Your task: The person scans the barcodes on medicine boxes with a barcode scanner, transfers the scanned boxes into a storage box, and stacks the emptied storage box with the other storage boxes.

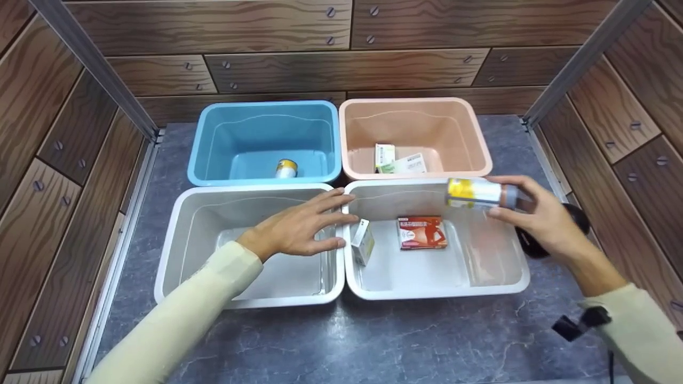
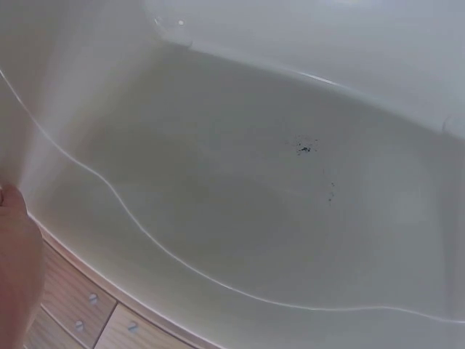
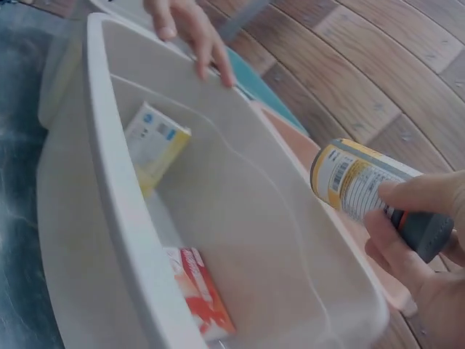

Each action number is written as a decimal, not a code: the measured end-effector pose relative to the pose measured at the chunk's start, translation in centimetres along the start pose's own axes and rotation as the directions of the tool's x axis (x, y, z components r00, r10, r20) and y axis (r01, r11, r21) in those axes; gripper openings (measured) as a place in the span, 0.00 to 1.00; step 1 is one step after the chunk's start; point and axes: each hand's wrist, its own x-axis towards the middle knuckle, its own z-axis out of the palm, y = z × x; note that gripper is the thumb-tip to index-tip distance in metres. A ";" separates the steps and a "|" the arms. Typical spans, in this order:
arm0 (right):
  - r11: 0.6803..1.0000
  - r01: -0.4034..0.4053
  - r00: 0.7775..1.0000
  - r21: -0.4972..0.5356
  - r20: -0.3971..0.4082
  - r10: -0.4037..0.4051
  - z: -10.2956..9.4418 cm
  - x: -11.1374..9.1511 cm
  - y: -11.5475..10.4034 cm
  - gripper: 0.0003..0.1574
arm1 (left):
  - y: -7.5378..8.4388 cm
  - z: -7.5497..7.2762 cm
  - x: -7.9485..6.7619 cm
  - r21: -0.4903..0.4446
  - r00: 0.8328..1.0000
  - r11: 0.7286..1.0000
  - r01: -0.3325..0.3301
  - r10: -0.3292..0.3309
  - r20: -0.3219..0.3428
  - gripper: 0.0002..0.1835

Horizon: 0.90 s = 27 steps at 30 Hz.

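My right hand [image 1: 544, 216] grips a bottle [image 1: 475, 193] by its dark-cap end. Its yellow and white label, with a barcode, faces up in the right wrist view, and it hangs over the back rim of the right white bin [image 1: 437, 294]. Inside that bin lie a red medicine box [image 1: 421, 232] and a white and yellow box [image 1: 363, 242] leaning on the left wall. My left hand [image 1: 307, 224], fingers spread and holding nothing, rests at the rims where the two white bins meet. Only part of the left hand [image 2: 16, 269] shows in its wrist view.
The left white bin [image 1: 251, 305] stands beside the right one. Behind are a blue bin [image 1: 197, 154] with a small yellow and white bottle [image 1: 286, 168], and a peach bin [image 1: 483, 144] with white-green boxes [image 1: 408, 164]. A black object [image 1: 533, 245] lies at right. Wood-patterned walls surround everything.
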 end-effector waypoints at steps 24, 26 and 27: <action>0.757 0.004 0.902 0.654 -0.329 0.280 -4.9 -7.0 7.9 0.21 | 0.1 0.1 0.1 0.004 1.000 1.000 -0.005 0.005 0.005 0.33; 0.748 -0.041 0.898 0.663 -0.303 0.318 -4.7 -7.6 8.7 0.20 | 0.1 0.1 0.1 0.008 1.000 1.000 -0.004 0.004 0.003 0.33; 0.742 -0.058 0.894 0.668 -0.296 0.336 -4.5 -7.9 9.1 0.20 | 0.1 0.2 0.1 0.010 1.000 1.000 -0.004 0.004 0.001 0.33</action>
